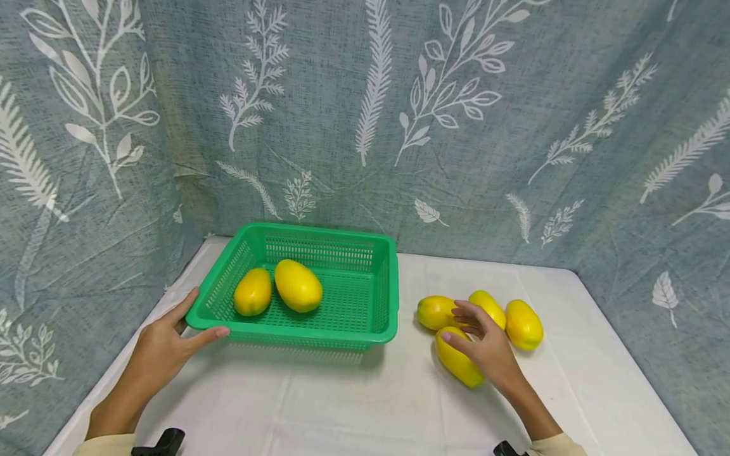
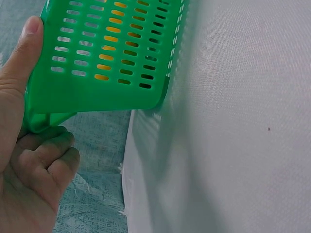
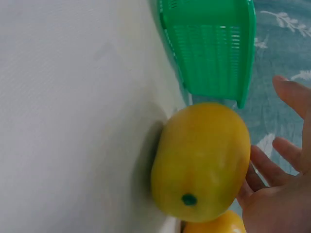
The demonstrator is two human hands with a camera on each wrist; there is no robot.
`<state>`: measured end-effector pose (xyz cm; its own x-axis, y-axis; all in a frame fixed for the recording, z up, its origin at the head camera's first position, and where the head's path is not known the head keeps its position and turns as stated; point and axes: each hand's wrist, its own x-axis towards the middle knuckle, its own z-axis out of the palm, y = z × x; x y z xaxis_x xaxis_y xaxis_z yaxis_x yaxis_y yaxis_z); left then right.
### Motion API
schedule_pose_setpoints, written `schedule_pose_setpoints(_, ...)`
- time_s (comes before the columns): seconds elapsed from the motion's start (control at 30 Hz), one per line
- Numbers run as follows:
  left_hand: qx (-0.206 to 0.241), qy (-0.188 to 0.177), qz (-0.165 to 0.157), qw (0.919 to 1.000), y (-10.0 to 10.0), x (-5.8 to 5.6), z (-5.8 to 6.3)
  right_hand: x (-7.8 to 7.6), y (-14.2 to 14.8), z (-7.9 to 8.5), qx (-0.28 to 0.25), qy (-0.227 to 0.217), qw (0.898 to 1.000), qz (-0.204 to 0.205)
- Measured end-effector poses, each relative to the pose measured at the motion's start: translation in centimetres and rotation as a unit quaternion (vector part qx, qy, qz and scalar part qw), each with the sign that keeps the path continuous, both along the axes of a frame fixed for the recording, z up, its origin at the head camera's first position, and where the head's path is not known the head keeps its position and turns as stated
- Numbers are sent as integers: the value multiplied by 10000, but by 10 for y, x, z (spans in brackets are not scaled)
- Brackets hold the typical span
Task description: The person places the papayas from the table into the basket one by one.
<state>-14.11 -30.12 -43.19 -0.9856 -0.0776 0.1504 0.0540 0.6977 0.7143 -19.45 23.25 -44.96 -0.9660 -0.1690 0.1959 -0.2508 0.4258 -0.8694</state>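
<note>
A green plastic basket (image 1: 382, 339) with slotted walls stands on the table's left half. Inside it lie two smooth yellow oval fruits, mango-like: one smaller (image 1: 253, 292) and one larger (image 1: 298, 286). My left hand (image 1: 165, 345) grips the basket's near left corner. In the left wrist view the thumb (image 2: 30, 46) lies along the basket and the other fingers curl at its rim. Over the nearest loose yellow fruit (image 1: 461, 364) is my right hand (image 1: 485, 345), fingers spread and loosely bent. The right wrist view shows that fruit (image 3: 201, 162) with its green stem spot, fingertips beside it.
More yellow fruits lie close together behind the right hand: one at left (image 1: 436, 312), one partly hidden (image 1: 488, 307) and one at right (image 1: 524, 324). A white cloth (image 1: 342, 405) covers the table. Grey-green leaf-patterned curtains (image 1: 336, 114) hang along its back and sides.
</note>
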Motion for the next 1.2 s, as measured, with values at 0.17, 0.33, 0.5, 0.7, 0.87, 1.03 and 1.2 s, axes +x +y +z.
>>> schedule_pose_setpoints(0.17, 35, -86, 2, 10000, 0, 0, -1, 2, 4, -4, 61, -130, 9999, -74)
schedule_pose_setpoints(0.33, 108, -144, -4, 9998, -1, 0, -2, 4, 5, -7, 170, -287, 9994, -134)
schedule_pose_setpoints(0.5, 75, -189, 22, 9998, -2, 0, -2, 5, 4, -7, 362, -490, 9980, -189)
schedule_pose_setpoints(0.7, 61, -171, 20, 9998, -2, -1, -2, 5, 5, -9, 646, -568, 9961, -210)
schedule_pose_setpoints(0.87, 7, -106, 16, 9999, -3, 0, -4, 3, 5, -13, 763, -741, 9941, -232)
schedule_pose_setpoints(1.03, 35, -67, -6, 10000, -3, 0, -4, 3, 5, -16, 709, -813, 9940, -151)
schedule_pose_setpoints(1.2, 38, -35, -28, 10000, -4, -1, -5, 4, 6, -17, 749, -861, 9934, -72)
